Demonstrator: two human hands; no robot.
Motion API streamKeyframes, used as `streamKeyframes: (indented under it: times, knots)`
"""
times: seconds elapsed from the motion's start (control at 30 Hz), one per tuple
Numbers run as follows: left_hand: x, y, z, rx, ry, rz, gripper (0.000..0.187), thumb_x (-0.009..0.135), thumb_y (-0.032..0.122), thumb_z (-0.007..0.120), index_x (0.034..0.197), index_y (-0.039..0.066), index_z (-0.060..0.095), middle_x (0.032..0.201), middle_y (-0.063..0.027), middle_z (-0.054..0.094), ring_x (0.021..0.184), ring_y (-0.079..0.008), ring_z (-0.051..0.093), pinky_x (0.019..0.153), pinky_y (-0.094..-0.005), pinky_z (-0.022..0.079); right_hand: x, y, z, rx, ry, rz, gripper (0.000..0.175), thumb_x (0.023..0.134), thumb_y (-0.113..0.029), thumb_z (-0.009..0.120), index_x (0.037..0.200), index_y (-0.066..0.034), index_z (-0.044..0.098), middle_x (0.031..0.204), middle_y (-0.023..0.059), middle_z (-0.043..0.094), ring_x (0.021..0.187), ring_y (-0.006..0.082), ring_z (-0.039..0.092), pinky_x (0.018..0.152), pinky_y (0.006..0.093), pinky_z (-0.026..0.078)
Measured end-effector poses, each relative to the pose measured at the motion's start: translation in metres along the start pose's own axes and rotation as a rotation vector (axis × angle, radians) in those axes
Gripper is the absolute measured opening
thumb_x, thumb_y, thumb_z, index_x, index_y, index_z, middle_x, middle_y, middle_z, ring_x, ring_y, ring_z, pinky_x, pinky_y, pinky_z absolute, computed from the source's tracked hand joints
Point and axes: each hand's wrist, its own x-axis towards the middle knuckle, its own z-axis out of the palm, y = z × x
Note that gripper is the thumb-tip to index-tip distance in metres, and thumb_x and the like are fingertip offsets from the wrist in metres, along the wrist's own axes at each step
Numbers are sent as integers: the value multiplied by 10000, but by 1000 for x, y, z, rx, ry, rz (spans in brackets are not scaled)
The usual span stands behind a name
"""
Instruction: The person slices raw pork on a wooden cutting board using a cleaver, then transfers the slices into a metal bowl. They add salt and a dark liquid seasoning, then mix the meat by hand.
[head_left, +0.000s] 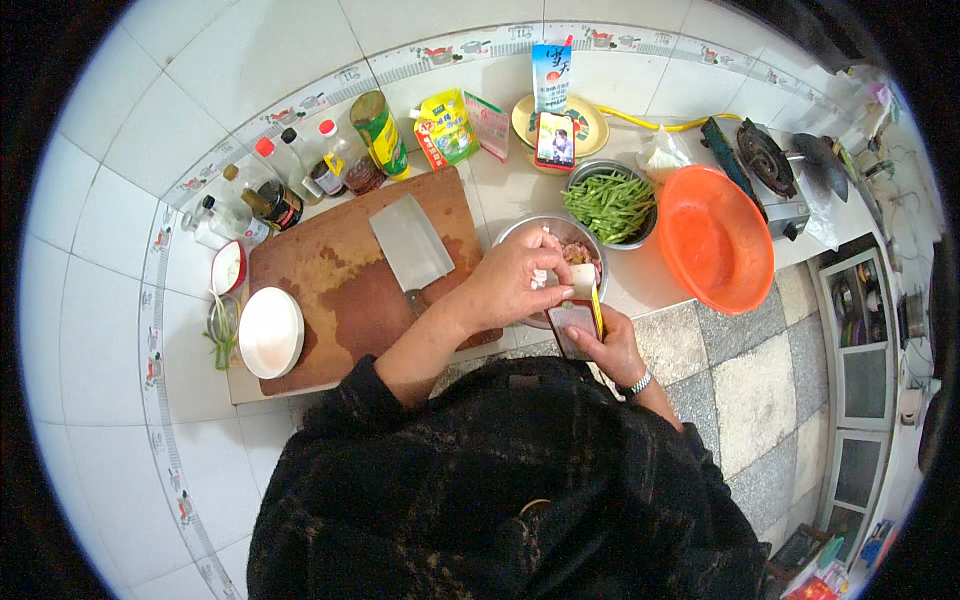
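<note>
My right hand (611, 345) holds a small carton (574, 328), dark red and white with a yellow side, its top flap raised. The thumb and forefinger of my left hand (514, 274) pinch at the carton's open top, by the pale flap (581, 280). Under both hands stands a metal bowl (517, 225) containing chopped raw meat (577, 253) and some white stuff, partly hidden by my left hand. Left of the bowl, a cleaver (411, 241) lies on a wet wooden cutting board (330, 300), its handle partly behind my left forearm.
Cut green beans (609, 204) fill another metal bowl, beside a tilted orange basin (720, 240). A white bowl (270, 332) sits on the board's left edge. Several bottles (300, 169) line the wall. A phone (555, 140) leans near a plate (596, 127). A gas stove (765, 161) stands far right.
</note>
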Motion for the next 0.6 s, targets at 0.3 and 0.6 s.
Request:
streamKeyframes:
  times: [0.3,0.6]
  knots:
    - [-10,-15,2,-72,-138,28,479,753,282,814,1126,31,648,1074,-135,665,1027,-270,624,927,-366,472,-2,-11,2,144,-28,86,417,857,-164,744,1216,11,625,1021,64,702,926,113,625,832,287,518]
    - [-20,-88,-63,127,414,-311,386,797,268,743,1073,16,643,984,-193,663,944,-356,638,814,-420,508,2,10,-11,-305,126,-30,540,804,-144,778,1280,22,584,1127,152,698,1028,214,671,913,338,524]
